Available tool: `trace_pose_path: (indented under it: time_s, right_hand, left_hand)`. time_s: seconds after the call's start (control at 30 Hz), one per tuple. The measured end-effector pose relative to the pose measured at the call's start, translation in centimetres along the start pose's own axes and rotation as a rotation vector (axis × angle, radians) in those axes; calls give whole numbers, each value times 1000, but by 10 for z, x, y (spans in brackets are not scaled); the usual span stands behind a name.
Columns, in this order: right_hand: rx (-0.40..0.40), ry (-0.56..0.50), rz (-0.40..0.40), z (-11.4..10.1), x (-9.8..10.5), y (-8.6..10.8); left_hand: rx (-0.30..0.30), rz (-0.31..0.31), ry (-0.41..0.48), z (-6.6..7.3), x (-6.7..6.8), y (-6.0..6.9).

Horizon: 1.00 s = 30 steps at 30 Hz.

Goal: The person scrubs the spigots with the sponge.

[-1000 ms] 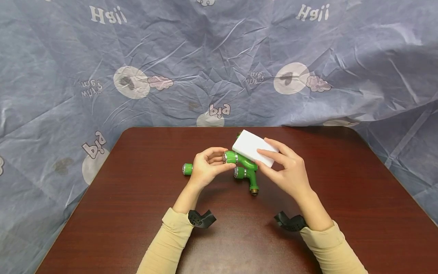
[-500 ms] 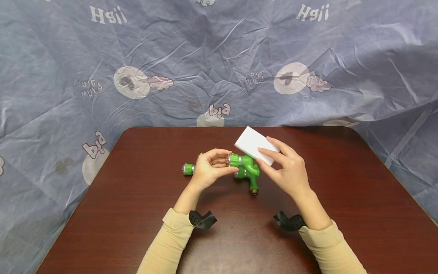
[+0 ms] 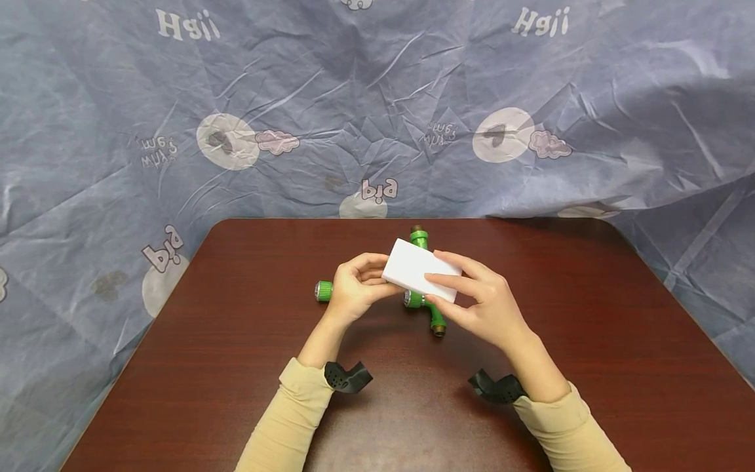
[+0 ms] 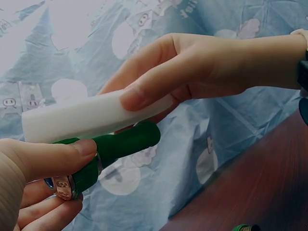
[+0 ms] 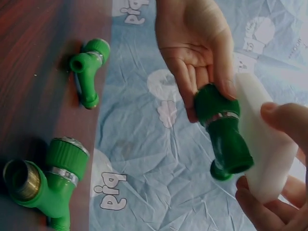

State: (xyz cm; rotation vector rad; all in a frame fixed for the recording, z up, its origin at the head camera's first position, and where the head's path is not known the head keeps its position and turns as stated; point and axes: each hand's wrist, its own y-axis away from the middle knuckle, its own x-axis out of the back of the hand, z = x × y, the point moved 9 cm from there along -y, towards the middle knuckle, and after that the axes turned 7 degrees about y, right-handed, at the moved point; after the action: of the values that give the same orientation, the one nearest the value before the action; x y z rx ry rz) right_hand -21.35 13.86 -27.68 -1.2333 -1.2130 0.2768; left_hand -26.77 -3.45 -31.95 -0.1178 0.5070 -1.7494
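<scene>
My left hand [image 3: 356, 288] grips a green water tap [image 5: 228, 139] by its ribbed knob, thumb on one side and fingers on the other. In my right hand [image 3: 489, 301] is a white sponge block [image 3: 413, 265], pinched between thumb and fingers. The sponge lies along the tap's upper side in the left wrist view and covers most of the tap in the head view. Past the sponge's far edge, the tap's brass-ended green pipe [image 3: 419, 236] sticks out. Both hands are raised above the table.
A second green tap [image 3: 438, 319] lies on the dark wooden table [image 3: 236, 367] under the hands. Another tap's green knob [image 3: 322, 290] shows left of the left hand, which hides the rest. A printed blue cloth [image 3: 377, 111] hangs behind the table.
The left hand has turned the tap, so its brass-ended pipe points away again. The right hand has moved the sponge left and down, over the tap's body and knob.
</scene>
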Motion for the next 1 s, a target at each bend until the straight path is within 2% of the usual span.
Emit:
trace_pose_path:
  time_s: [0.13, 0.37, 0.43, 0.5, 0.63, 0.77, 0.87, 1.0]
  right_hand:
    - [-14, 63, 51, 0, 2, 0]
    - [-109, 193, 136, 14, 16, 2]
    - [-133, 178, 174, 17, 22, 2]
    - [-126, 119, 202, 16, 26, 2]
    - [-28, 3, 158, 4, 20, -2]
    - [31, 17, 82, -4, 8, -2]
    - [-1, 55, 77, 0, 7, -1]
    - [-95, 71, 138, 13, 16, 1]
  left_hand:
    - [0, -9, -15, 2, -2, 0]
    - [-12, -1, -10, 3, 0, -1]
    - [-19, 10, -6, 3, 2, -1]
    - [-28, 18, -4, -2, 5, -3]
    - [-43, 12, 4, -14, 8, -5]
    - [-65, 8, 22, -16, 10, -6]
    - [-72, 17, 26, -16, 11, -6]
    - [-60, 30, 20, -13, 12, -6]
